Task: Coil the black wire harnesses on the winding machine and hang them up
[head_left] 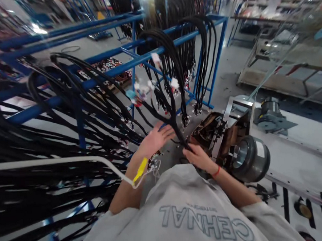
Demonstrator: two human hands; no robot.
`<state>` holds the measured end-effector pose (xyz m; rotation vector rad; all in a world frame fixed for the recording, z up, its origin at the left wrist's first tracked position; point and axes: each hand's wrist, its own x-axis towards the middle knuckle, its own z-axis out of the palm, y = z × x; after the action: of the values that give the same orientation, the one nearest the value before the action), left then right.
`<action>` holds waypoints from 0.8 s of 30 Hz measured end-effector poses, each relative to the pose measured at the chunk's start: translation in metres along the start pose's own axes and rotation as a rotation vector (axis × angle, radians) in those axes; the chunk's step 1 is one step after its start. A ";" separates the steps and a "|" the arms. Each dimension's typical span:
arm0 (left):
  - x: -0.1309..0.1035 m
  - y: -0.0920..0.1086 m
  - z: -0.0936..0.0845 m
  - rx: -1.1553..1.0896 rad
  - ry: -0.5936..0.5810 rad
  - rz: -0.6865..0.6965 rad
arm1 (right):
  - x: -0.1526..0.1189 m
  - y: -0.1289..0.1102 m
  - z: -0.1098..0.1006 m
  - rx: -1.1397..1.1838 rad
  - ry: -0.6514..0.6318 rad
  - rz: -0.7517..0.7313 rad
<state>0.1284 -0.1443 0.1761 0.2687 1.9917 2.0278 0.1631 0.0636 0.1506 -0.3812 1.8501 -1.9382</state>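
Observation:
A black wire harness (174, 123) rises in front of me and branches into several taped arms ending in white, light blue and red connectors (137, 94). My right hand (198, 156), with a red band at its wrist, is closed around the lower trunk of this harness. Beside the trunk, my left hand (155, 139) is open, palm turned up and fingers stretched toward it. Whether those fingertips touch the harness I cannot tell. A thin white cord with a yellow tag (140, 170) crosses over my left forearm.
Blue metal racks (116, 68) on the left and ahead carry many hanging black harnesses (189, 42). Close by on the right stands a machine with a dark round motor (252, 158). A white pipe (57, 162) juts in from the left. Metal-framed tables (278, 69) stand farther right.

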 end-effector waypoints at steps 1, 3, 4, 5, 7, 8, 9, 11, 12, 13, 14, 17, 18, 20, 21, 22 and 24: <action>0.006 -0.001 0.007 -0.025 0.053 0.006 | -0.012 0.018 -0.008 -0.109 -0.025 -0.015; 0.018 -0.007 0.039 -0.001 0.067 -0.026 | -0.030 0.039 -0.028 -0.218 -0.055 -0.045; 0.022 -0.010 0.060 0.043 0.008 -0.045 | -0.036 0.040 -0.038 -0.190 -0.048 -0.074; 0.026 -0.014 0.082 0.076 -0.079 -0.052 | -0.041 0.036 -0.048 -0.122 -0.017 -0.118; 0.032 -0.018 0.120 0.089 -0.239 -0.025 | -0.048 0.017 -0.064 0.032 0.094 -0.242; 0.034 -0.018 0.133 0.088 -0.293 0.005 | -0.051 0.004 -0.068 0.086 0.167 -0.306; 0.037 -0.019 0.143 0.100 -0.329 0.038 | -0.053 -0.009 -0.071 0.121 0.272 -0.367; 0.046 -0.019 0.153 0.164 -0.416 0.092 | -0.055 -0.033 -0.073 0.179 0.565 -0.485; 0.053 -0.019 0.155 0.202 -0.481 0.108 | -0.055 -0.043 -0.073 0.227 0.724 -0.545; 0.061 -0.018 0.155 0.221 -0.555 0.112 | -0.055 -0.053 -0.073 0.285 0.856 -0.597; 0.071 -0.018 0.155 0.207 -0.632 0.100 | -0.054 -0.062 -0.073 0.348 0.953 -0.638; 0.106 -0.016 0.155 0.007 -0.945 -0.075 | -0.048 -0.081 -0.073 0.512 1.062 -0.668; 0.117 -0.014 0.156 -0.069 -1.103 -0.179 | -0.046 -0.085 -0.072 0.548 1.074 -0.663; 0.134 -0.011 0.161 -0.191 -1.420 -0.399 | -0.039 -0.092 -0.071 0.588 1.106 -0.656; 0.139 -0.009 0.164 -0.235 -1.525 -0.480 | -0.035 -0.094 -0.070 0.594 1.131 -0.657; 0.141 -0.007 0.167 -0.271 -1.569 -0.521 | -0.032 -0.097 -0.070 0.591 1.162 -0.659; 0.141 -0.005 0.167 -0.300 -1.503 -0.474 | -0.033 -0.101 -0.074 0.568 1.271 -0.687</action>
<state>0.0506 0.0604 0.1663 0.8210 0.6810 1.0771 0.1442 0.1454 0.2488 0.6622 1.6540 -3.5674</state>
